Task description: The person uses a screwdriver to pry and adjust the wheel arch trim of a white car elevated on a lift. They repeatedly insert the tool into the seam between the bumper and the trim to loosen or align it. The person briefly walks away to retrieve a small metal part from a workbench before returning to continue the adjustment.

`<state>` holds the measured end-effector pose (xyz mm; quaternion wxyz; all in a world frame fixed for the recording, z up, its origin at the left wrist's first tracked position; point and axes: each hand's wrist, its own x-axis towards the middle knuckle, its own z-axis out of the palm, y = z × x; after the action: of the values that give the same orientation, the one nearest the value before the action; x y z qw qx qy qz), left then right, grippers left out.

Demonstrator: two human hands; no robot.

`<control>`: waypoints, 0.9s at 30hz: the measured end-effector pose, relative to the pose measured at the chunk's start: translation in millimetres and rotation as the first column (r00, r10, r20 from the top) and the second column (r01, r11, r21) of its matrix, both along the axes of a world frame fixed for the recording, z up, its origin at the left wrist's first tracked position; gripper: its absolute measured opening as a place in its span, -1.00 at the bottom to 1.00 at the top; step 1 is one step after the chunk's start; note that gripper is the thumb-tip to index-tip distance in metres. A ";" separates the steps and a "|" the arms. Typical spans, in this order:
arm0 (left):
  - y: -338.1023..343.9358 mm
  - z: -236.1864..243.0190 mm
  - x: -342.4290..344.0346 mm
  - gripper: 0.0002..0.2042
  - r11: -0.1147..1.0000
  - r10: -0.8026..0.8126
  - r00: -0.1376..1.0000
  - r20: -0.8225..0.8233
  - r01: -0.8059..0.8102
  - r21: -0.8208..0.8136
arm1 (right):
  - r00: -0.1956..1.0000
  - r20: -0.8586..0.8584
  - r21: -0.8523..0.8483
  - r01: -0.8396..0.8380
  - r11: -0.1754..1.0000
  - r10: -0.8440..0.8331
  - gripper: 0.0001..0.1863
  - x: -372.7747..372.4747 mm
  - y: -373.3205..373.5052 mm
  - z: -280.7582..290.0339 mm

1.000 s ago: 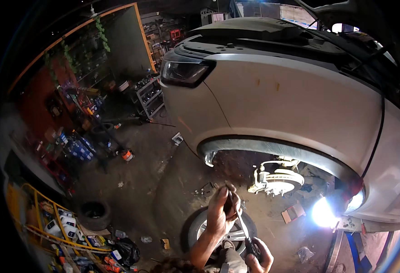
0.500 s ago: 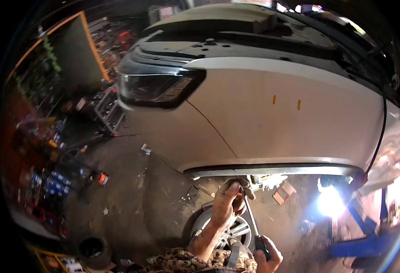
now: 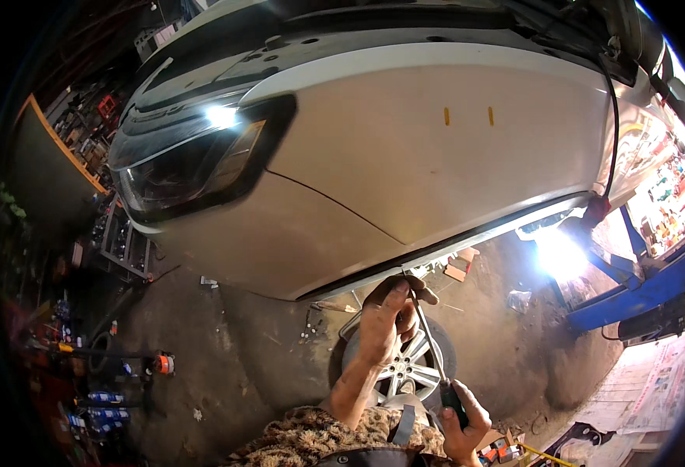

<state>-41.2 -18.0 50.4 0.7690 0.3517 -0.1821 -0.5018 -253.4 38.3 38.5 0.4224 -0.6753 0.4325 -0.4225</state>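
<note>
Steel screwdriver (image 3: 429, 342) in hands, fender (image 3: 405, 194) edge above

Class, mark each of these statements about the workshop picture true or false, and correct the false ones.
1. The right hand grips the black handle of a long thin metal tool. True.
2. The left hand lies flat on the floor. False: it is raised near the tool's upper end.
3. A silver alloy wheel lies below the hands. True.
4. The car is bright red. False: its body is white.
</note>
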 end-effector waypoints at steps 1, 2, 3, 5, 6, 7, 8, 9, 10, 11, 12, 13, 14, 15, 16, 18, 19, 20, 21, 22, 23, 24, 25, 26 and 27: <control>-0.8 -0.4 0.0 -0.68 1.000 -0.005 1.000 -0.011 0.005 -0.014 | 0.999 0.035 0.098 0.006 0.995 -0.009 -0.58 0.1 3.5 8.0; -2.0 -1.5 0.5 -0.69 0.999 -0.020 1.000 -0.009 0.019 -0.030 | 1.000 0.004 0.033 -0.002 0.999 0.002 -0.57 0.6 0.8 7.2; -0.3 -3.0 3.6 -0.69 0.999 -0.026 1.000 -0.006 0.026 -0.033 | 0.999 -0.027 -0.017 -0.020 1.000 0.019 -0.57 0.3 0.0 2.9; 1.8 -4.9 7.2 -0.70 0.999 -0.035 0.999 -0.018 0.034 -0.041 | 0.998 -0.046 0.052 -0.043 0.998 0.045 -0.56 -2.0 5.0 -0.7; 0.8 -3.3 8.6 -0.71 0.998 -0.030 1.000 -0.004 0.030 -0.046 | 0.999 -0.027 0.101 -0.043 0.994 0.046 -0.61 0.2 5.1 6.2; -0.4 -3.9 9.3 -0.71 0.998 -0.035 0.999 -0.005 0.035 -0.054 | 0.999 -0.022 0.042 -0.045 0.998 0.046 -0.61 3.8 3.8 9.4; -0.9 -4.9 9.5 -0.71 0.997 -0.040 0.999 -0.006 0.040 -0.062 | 0.999 -0.016 -0.017 -0.048 0.999 0.047 -0.62 6.6 2.5 11.5; -1.6 -3.9 9.8 -0.71 0.997 -0.044 0.999 -0.021 0.042 -0.072 | 0.998 -0.040 -0.055 -0.049 0.997 0.047 -0.62 8.4 0.9 14.5; -2.2 -2.7 9.9 -0.71 0.996 -0.048 0.998 -0.037 0.044 -0.081 | 0.997 -0.063 -0.092 -0.052 0.994 0.046 -0.62 9.8 -0.3 17.1; -2.7 -1.4 10.5 -0.70 0.995 -0.052 0.997 -0.051 0.047 -0.091 | 0.995 -0.086 -0.129 -0.055 0.990 0.044 -0.61 11.2 -1.4 19.7; -3.4 -1.0 10.1 -0.70 0.994 -0.064 0.996 -0.063 0.058 -0.097 | 0.991 -0.128 -0.165 -0.061 0.984 0.040 -0.61 11.1 -1.6 22.5; -4.0 -0.4 10.0 -0.70 0.992 -0.078 0.994 -0.074 0.070 -0.104 | 0.985 -0.169 -0.201 -0.067 0.977 0.033 -0.61 10.9 -1.7 25.3; -5.1 0.3 10.3 -0.70 0.990 -0.092 0.992 -0.086 0.082 -0.110 | 0.977 -0.211 -0.235 -0.074 0.969 0.023 -0.60 10.9 -2.2 27.8; -5.5 -0.8 11.4 -0.70 0.986 -0.113 0.988 -0.107 0.098 -0.133 | 0.964 -0.265 -0.335 -0.091 0.938 -0.001 -0.58 10.9 -2.3 28.5; -4.5 1.8 11.8 -0.69 0.992 -0.102 0.989 -0.104 0.093 -0.088 | 0.944 -0.331 -0.368 -0.126 0.921 -0.003 -0.56 10.0 -0.5 30.3; -6.2 1.4 13.2 -0.69 0.991 -0.091 0.991 -0.093 0.081 -0.109 | 0.891 -0.454 -0.430 -0.200 0.881 -0.019 -0.51 9.5 1.2 35.9; -6.5 -1.9 15.7 -0.69 0.988 -0.107 0.989 -0.102 0.095 -0.121 | 0.881 -0.470 -0.469 -0.203 0.860 -0.048 -0.49 14.6 2.9 39.6; -6.2 -7.2 19.4 -0.69 0.985 -0.124 0.986 -0.111 0.109 -0.132 | 0.905 -0.422 -0.454 -0.160 0.876 -0.053 -0.51 23.4 8.2 45.2; -6.6 -10.1 23.3 -0.67 0.977 -0.147 0.981 -0.124 0.125 -0.170 | 0.916 -0.397 -0.418 -0.127 0.900 -0.055 -0.53 27.2 13.6 45.1; -6.1 -11.1 29.0 -0.66 0.972 -0.180 0.977 -0.116 0.158 -0.174 | 0.926 -0.372 -0.379 -0.094 0.921 -0.058 -0.55 30.0 16.5 47.0; -6.8 -11.2 31.6 -0.65 0.966 -0.198 0.971 -0.132 0.170 -0.196 | 0.965 -0.261 -0.384 -0.139 0.913 0.037 -0.58 29.7 11.0 51.4; -8.9 -12.0 30.5 -0.65 0.957 -0.218 0.965 -0.147 0.182 -0.224 | 0.983 -0.179 -0.216 -0.007 0.976 -0.033 -0.57 31.7 15.9 41.5; -11.5 -15.1 28.3 -0.65 0.943 -0.243 0.956 -0.166 0.193 -0.271 | 0.996 0.038 0.096 0.074 0.993 -0.078 -0.53 31.3 25.1 39.4; -14.3 -19.9 26.1 -0.65 0.927 -0.268 0.946 -0.184 0.201 -0.317 | 0.955 0.231 0.405 0.081 0.911 -0.188 -0.49 30.3 31.0 38.5; -15.8 -21.2 27.7 -0.65 0.909 -0.294 0.938 -0.185 0.214 -0.358 | 0.902 0.402 0.605 -0.133 0.785 -0.157 -0.41 27.2 22.3 43.0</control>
<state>-13.4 -33.8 29.2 0.7609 0.1284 -0.2166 -0.5980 -226.2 60.6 81.4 0.7022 -0.3854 0.4467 -0.3985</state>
